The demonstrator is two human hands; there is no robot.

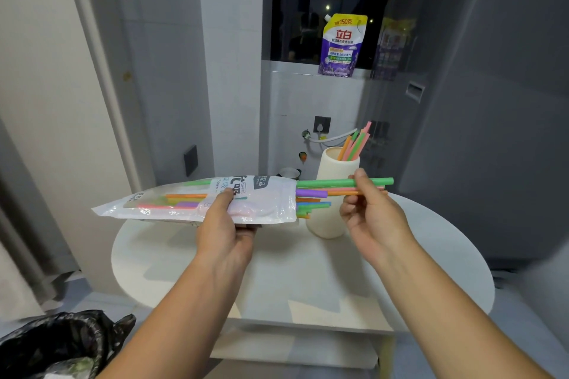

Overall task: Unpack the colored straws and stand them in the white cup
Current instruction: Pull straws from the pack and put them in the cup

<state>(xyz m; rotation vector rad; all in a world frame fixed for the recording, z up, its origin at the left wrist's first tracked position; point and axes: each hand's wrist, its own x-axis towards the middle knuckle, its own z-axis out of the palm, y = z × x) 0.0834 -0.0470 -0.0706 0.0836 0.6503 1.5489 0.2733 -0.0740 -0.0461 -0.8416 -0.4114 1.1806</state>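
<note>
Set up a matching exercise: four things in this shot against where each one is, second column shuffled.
Things
1. straw packet
2. long green straw
3. white cup
4. detergent pouch

Places
A. standing on the round table
B. on the window ledge
C. gripped by the left hand
D. pinched by the right hand, partly out of the packet

Pairs: 1-C, 2-D, 3-A, 4-B

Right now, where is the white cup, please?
In the head view, the white cup stands right of centre on the round table, behind the right hand.
</note>
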